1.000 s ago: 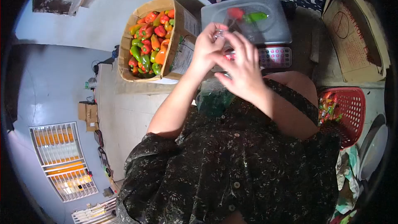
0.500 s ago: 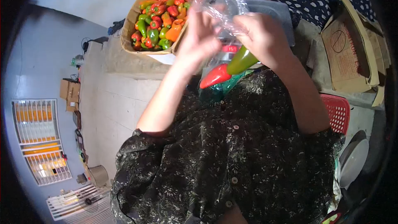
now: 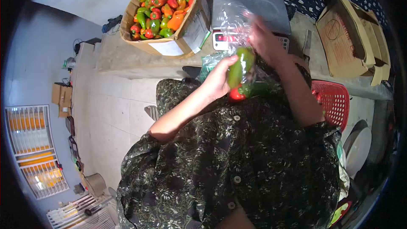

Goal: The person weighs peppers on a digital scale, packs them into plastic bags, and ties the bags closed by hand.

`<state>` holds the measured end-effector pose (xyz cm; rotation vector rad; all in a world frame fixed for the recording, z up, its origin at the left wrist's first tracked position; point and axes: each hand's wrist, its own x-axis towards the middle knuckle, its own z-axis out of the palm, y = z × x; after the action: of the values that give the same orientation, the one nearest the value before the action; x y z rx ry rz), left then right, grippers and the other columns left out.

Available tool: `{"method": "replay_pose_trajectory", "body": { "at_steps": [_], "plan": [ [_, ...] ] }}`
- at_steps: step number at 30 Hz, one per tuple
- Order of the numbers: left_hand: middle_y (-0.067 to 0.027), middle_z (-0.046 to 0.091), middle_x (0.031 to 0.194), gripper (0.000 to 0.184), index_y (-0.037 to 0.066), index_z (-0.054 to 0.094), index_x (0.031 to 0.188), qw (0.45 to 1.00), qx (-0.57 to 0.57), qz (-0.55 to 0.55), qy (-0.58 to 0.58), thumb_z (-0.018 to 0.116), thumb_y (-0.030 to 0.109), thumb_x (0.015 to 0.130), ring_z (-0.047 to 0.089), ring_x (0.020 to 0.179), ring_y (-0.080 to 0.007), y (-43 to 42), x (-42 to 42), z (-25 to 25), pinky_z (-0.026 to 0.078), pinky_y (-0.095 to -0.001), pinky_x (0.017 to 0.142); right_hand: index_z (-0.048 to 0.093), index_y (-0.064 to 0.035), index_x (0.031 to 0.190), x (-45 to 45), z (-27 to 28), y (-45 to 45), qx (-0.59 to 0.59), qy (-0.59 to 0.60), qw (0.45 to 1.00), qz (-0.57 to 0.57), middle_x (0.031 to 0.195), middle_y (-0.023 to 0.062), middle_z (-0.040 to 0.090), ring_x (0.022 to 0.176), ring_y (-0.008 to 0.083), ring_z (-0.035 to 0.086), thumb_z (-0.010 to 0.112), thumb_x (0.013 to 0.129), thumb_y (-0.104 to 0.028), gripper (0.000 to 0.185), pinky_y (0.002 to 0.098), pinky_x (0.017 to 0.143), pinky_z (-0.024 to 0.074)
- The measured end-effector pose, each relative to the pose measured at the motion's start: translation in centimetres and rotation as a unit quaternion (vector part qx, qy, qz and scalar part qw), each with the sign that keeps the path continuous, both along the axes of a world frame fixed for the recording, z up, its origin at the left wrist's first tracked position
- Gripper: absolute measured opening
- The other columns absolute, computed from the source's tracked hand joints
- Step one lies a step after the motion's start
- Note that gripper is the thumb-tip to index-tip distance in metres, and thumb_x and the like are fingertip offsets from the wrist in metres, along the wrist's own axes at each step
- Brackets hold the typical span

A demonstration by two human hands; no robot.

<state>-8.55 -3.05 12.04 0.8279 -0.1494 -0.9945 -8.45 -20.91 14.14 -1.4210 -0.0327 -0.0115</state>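
Observation:
A clear plastic bag (image 3: 234, 21) hangs in front of me with peppers in its lower part. Through the film I see a green pepper (image 3: 241, 67) and, under it, a red pepper (image 3: 237, 94). My left hand (image 3: 217, 79) is closed around the bagged peppers from the left, its thumb lying along the green one. On the other side, my right hand (image 3: 265, 42) is at the upper part of the bag; motion smears its fingers, so their grip is unclear. Behind the bag is a digital scale (image 3: 267, 10) with a lit red display, partly covered by the film.
An open cardboard box (image 3: 190, 34) full of red, green and orange peppers stands left of the scale on the concrete ledge (image 3: 121, 61). At right are a knife (image 3: 307, 42), another cardboard box (image 3: 343, 38) and a red basket (image 3: 335, 101). Green plastic (image 3: 207, 64) lies near my left hand.
My left hand has come down from the bag's top to the peppers. The right hand has stayed high and swung slightly right. The filled bag hangs more upright, nearer my lap.

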Motion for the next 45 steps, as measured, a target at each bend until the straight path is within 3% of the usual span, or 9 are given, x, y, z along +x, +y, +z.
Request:
{"method": "replay_pose_trajectory", "body": {
  "at_steps": [4,10,12,15,30,37,40,42,45],
  "plan": [
    [-0.0159,0.059,0.102,0.043,0.004,0.043,0.123,0.989,-0.048,0.092,0.104,0.048,0.031,0.091,0.064,0.083,-0.0254,0.5,0.2,0.6,0.055,-0.0362,0.069,0.032,-0.0044,0.137,-5.5,-8.6,1.4,-0.081,-0.076,0.992,0.055,0.122,0.0194,0.053,0.115,0.0239,0.053,0.055,0.09,-0.033,0.06,0.0396,0.101,0.0367],
    [-0.0133,0.058,0.101,0.035,0.009,0.039,0.123,0.963,0.052,0.203,-0.168,0.048,0.026,0.094,0.061,0.077,-0.0198,-0.2,0.5,1.7,0.052,-0.0295,0.065,0.027,-0.0071,0.139,-6.5,-5.7,2.4,0.098,0.046,0.965,0.237,0.132,0.0162,0.046,0.119,0.0321,0.049,0.04,0.077,-0.076,0.094,0.0471,0.098,0.0405],
    [-0.0107,0.058,0.099,0.031,0.008,0.043,0.118,0.952,0.064,0.227,-0.195,0.049,0.026,0.094,0.059,0.081,-0.0182,-0.5,1.4,1.5,0.051,-0.03,0.07,0.028,-0.0026,0.138,-6.0,-6.4,3.2,0.332,0.08,0.916,0.209,0.126,0.0176,0.051,0.108,0.0319,0.056,0.031,0.083,-0.073,0.09,0.0449,0.09,0.0476],
    [-0.0055,0.058,0.093,0.026,0.007,0.052,0.107,0.95,0.078,0.25,-0.168,0.053,0.03,0.093,0.057,0.087,-0.0161,-0.3,2.3,1.2,0.048,-0.0323,0.081,0.032,-0.0006,0.133,-5.8,-6.9,2.9,0.374,0.156,0.909,0.1,0.124,0.0187,0.05,0.109,0.0315,0.056,0.02,0.097,-0.051,0.063,0.0474,0.09,0.0478],
    [-0.0029,0.056,0.088,0.011,0.001,0.054,0.099,0.758,0.214,0.288,-0.545,0.052,0.012,0.094,0.049,0.079,-0.0088,-1.3,3.1,2.6,0.042,-0.024,0.069,0.034,-0.0018,0.137,-6.8,-3.2,1.9,0.451,-0.006,0.873,0.186,0.126,0.0117,0.049,0.116,0.0214,0.049,0.05,0.093,-0.038,0.059,0.0386,0.1,0.0395],
    [-0.0053,0.058,0.111,0.032,0.002,0.053,0.116,0.944,0.151,0.139,-0.259,0.055,0.024,0.093,0.052,0.104,-0.0136,-1.7,3.3,3.0,0.04,-0.0288,0.092,0.042,0.0003,0.127,-6.1,-7.0,1.9,0.405,0.132,0.902,0.078,0.117,0.0098,0.054,0.107,0.0162,0.055,0.048,0.094,-0.019,0.039,0.0328,0.093,0.0452],
    [-0.0066,0.06,0.108,0.039,0.002,0.048,0.125,0.879,0.238,-0.013,-0.414,0.056,0.019,0.091,0.054,0.1,-0.013,-0.6,2.8,1.2,0.041,-0.0282,0.091,0.046,-0.0002,0.123,-6.4,-7.7,1.7,0.448,0.127,0.881,0.082,0.111,0.0098,0.057,0.103,0.016,0.056,0.039,0.097,-0.016,0.031,0.0319,0.092,0.0457],
    [-0.0031,0.058,0.101,0.03,0.003,0.051,0.119,0.856,0.305,-0.085,-0.408,0.051,0.009,0.09,0.051,0.092,-0.0084,-0.4,1.3,1.2,0.042,-0.0254,0.084,0.046,-0.0009,0.122,-7.5,-8.1,1.9,0.186,0.013,0.981,0.05,0.112,0.0095,0.057,0.103,0.0157,0.056,0.035,0.099,-0.018,0.031,0.0318,0.092,0.0454],
    [-0.0081,0.064,0.096,0.026,-0.001,0.054,0.114,0.833,0.24,0.053,-0.496,0.047,0.003,0.089,0.061,0.091,-0.0158,-0.5,0.0,-1.6,0.046,-0.0292,0.082,0.047,-0.0017,0.12,-7.2,-9.1,1.7,0.274,0.021,0.956,0.101,0.112,0.0089,0.057,0.102,0.0156,0.056,0.033,0.099,-0.02,0.031,0.0318,0.093,0.045]
  ]
}}
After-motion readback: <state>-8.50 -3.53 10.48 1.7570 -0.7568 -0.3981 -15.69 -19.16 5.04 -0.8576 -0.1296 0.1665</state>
